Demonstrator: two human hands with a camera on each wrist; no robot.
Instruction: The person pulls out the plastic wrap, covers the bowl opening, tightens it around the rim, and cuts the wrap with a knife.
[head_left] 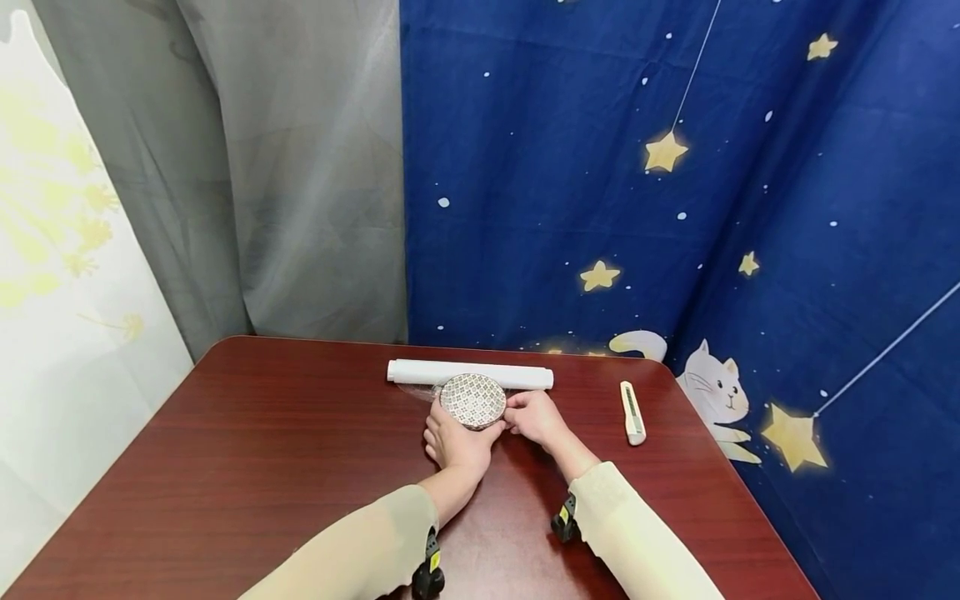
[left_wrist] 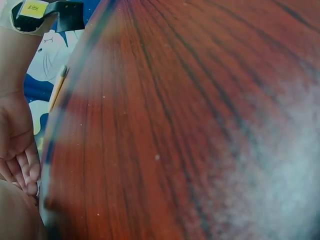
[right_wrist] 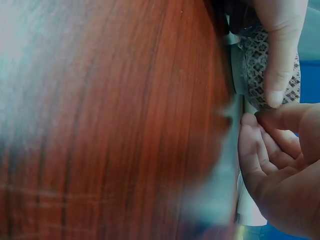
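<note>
A round bowl (head_left: 472,401) with a small dark lattice pattern sits near the table's far edge. My left hand (head_left: 459,442) grips it from the left and near side, thumb along the near rim. In the right wrist view that thumb lies across the bowl's patterned wall (right_wrist: 258,65). My right hand (head_left: 536,419) is at the bowl's right side, thumb and forefinger pinching clear plastic wrap at the edge; the pinched bit is mostly hidden by the fingertips. More clear plastic wrap (head_left: 416,391) shows left of the bowl, beside a white roll (head_left: 427,372) lying just behind.
A cream utility knife (head_left: 632,413) lies on the right of the dark red wooden table (head_left: 300,450). Grey (head_left: 322,167) and blue star-patterned curtains (head_left: 525,167) hang behind the far edge. A black wrist camera (head_left: 564,518) sits at the right sleeve.
</note>
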